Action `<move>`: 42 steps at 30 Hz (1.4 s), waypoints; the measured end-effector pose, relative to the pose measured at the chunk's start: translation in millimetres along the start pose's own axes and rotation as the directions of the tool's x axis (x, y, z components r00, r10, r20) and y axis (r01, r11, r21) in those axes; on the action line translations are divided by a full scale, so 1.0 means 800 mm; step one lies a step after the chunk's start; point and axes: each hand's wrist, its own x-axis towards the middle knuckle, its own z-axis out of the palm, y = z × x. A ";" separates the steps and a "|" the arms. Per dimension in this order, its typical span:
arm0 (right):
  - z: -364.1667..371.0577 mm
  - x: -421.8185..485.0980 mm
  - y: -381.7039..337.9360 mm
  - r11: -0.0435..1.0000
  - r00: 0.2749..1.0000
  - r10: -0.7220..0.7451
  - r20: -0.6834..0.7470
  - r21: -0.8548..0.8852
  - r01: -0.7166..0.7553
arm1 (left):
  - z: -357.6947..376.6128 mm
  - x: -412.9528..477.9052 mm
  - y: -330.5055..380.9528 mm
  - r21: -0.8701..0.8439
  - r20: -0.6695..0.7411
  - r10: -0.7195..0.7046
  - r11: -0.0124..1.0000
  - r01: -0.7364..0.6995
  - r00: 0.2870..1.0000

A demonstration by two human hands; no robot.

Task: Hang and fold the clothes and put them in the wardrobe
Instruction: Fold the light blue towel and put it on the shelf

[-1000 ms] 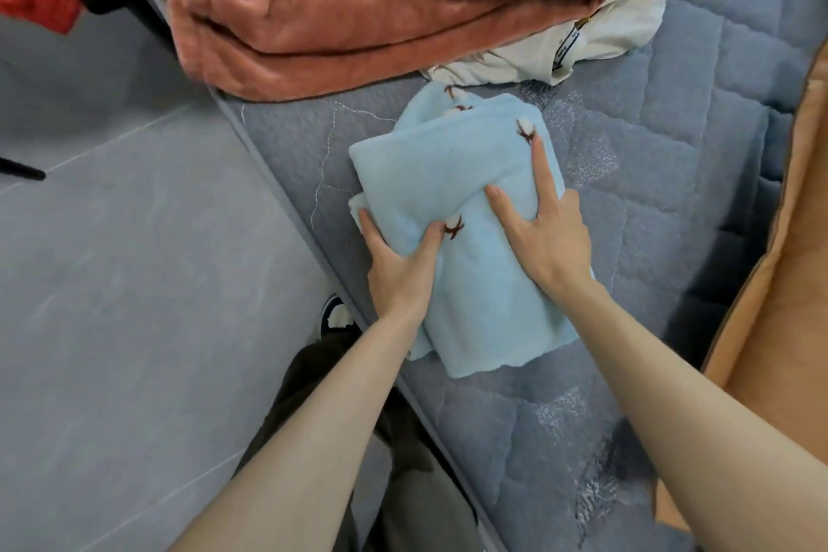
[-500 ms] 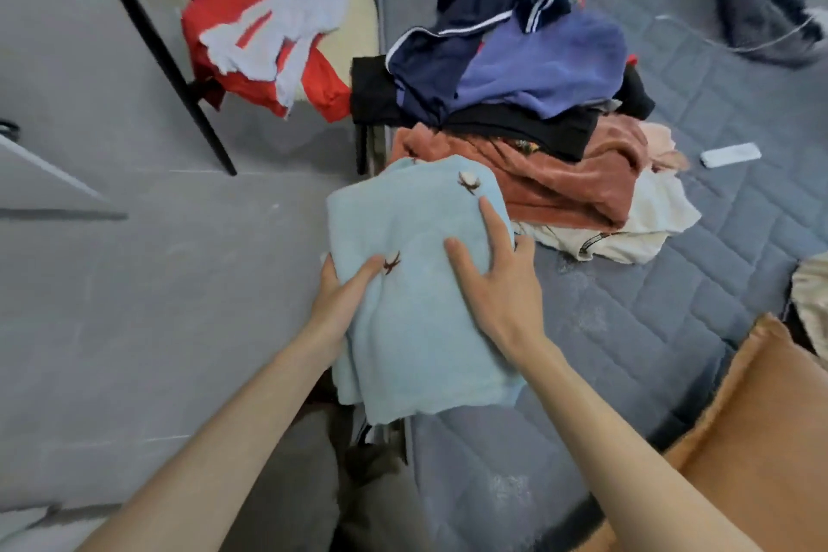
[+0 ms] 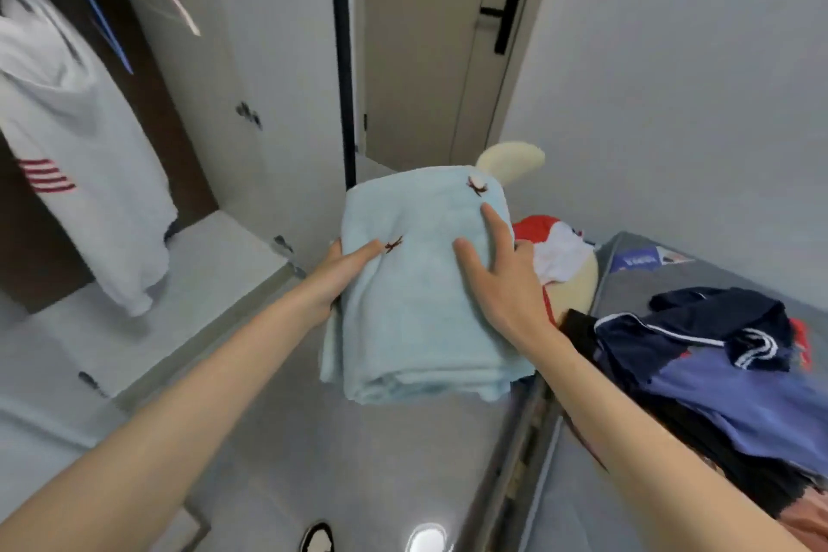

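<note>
A folded light blue garment [image 3: 416,305] with small brown marks is up in the air in front of me, held between both hands. My left hand [image 3: 345,273] grips its left edge, thumb on top and fingers underneath. My right hand [image 3: 502,269] lies on its top right part, thumb and forefinger stretched over the cloth, the other fingers wrapped past the right edge. The wardrobe [image 3: 53,238] stands open at the left, and a white hooded top [image 3: 89,139] with red stripes hangs inside it.
A pile of dark blue, purple and black clothes [image 3: 717,354] lies on the grey bed [image 3: 636,282] at the right. Red and white clothes [image 3: 551,247] lie on a cream chair behind the garment. Empty hangers [image 3: 166,0] hang in the wardrobe. A closed door [image 3: 448,58] is straight ahead.
Both hands have lifted the folded blue garment off the bed. The view has swung up and left from the bed toward the open wardrobe and the door.
</note>
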 end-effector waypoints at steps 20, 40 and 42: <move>0.110 0.264 -0.470 0.740 0.811 -0.586 0.003 0.410 0.533 | -0.383 0.037 0.353 0.030 -0.457 0.431 0.882 -0.470 0.778; 0.221 0.669 -0.778 0.579 0.627 -0.772 -0.105 0.292 0.761 | -0.598 0.306 0.654 0.323 -0.628 0.583 0.798 -0.508 0.516; 0.236 0.711 -0.804 0.584 0.624 -0.777 -0.081 0.275 0.764 | -0.620 0.338 0.679 0.320 -0.632 0.574 0.806 -0.499 0.521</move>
